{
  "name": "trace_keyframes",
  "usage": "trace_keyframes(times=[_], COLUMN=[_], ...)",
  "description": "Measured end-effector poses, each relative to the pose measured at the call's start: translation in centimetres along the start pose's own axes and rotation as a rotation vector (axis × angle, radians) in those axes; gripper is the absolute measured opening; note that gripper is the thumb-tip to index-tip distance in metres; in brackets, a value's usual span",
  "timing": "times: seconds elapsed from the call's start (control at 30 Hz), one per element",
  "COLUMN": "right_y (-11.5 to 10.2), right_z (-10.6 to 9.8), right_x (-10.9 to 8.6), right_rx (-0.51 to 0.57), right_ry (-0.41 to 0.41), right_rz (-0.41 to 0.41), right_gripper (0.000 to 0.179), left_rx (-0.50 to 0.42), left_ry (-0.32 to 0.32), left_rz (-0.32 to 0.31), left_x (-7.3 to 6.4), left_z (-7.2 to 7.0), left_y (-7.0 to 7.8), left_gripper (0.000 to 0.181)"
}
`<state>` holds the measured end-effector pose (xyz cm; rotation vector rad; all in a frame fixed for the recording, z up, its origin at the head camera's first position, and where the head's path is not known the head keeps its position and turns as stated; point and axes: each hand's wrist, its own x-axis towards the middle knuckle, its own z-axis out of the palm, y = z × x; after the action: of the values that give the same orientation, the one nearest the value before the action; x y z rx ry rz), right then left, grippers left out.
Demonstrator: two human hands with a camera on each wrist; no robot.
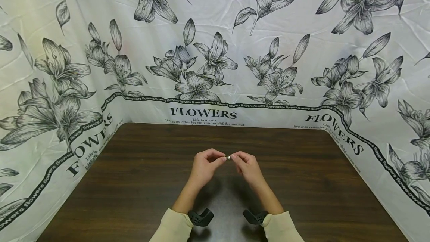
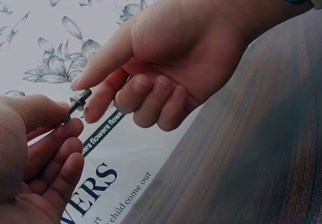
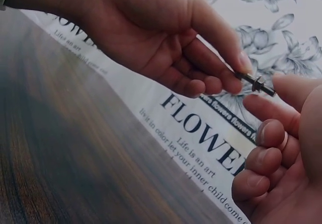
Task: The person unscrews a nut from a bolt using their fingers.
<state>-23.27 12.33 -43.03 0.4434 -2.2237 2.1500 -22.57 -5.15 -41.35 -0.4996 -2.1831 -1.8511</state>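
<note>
A small metal bolt [image 1: 228,157] with a nut [image 3: 258,83] partway along its thread is held above the table. My left hand [image 1: 205,165] pinches one end of it between thumb and index finger. Around the threaded free end, the thumb and index finger of my right hand [image 1: 249,168] stand parted, one on each side, very close to the bolt. Whether they touch it is hard to tell. In the right wrist view, the other right fingers [image 3: 251,183] are curled toward the palm. The pinched end of the bolt is hidden by the left fingertips.
Below the hands lies a dark wood-grain table [image 1: 141,182]. A white cloth [image 1: 215,115] printed with flowers and lettering surrounds its back and sides. Black devices [image 1: 201,217] are strapped to both wrists, beside pale sleeves [image 1: 173,227].
</note>
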Motion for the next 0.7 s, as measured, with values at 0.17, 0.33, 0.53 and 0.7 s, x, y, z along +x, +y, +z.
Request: trace_keyframes(times=[0.17, 0.33, 0.53, 0.7], right_y=[-0.06, -0.22, -0.23, -0.10], right_z=[0.19, 0.20, 0.16, 0.10], right_x=[0.02, -0.04, -0.05, -0.06], right_rx=[-0.040, -0.047, -0.059, -0.070], right_ry=[-0.014, -0.025, -0.021, -0.016], right_rz=[0.004, -0.005, -0.013, -0.027], right_gripper=[0.024, 0.022, 0.021, 0.019], left_rx=[0.003, 0.003, 0.012, 0.023], left_ry=[-0.005, -0.018, -0.016, -0.012], left_rz=[0.000, -0.002, -0.018, -0.015], left_x=[-0.05, -0.09, -0.14, -0.15], left_z=[0.02, -0.02, -0.03, -0.03], left_y=[-0.02, 0.02, 0.14, 0.16], left_gripper=[0.005, 0.008, 0.007, 0.007])
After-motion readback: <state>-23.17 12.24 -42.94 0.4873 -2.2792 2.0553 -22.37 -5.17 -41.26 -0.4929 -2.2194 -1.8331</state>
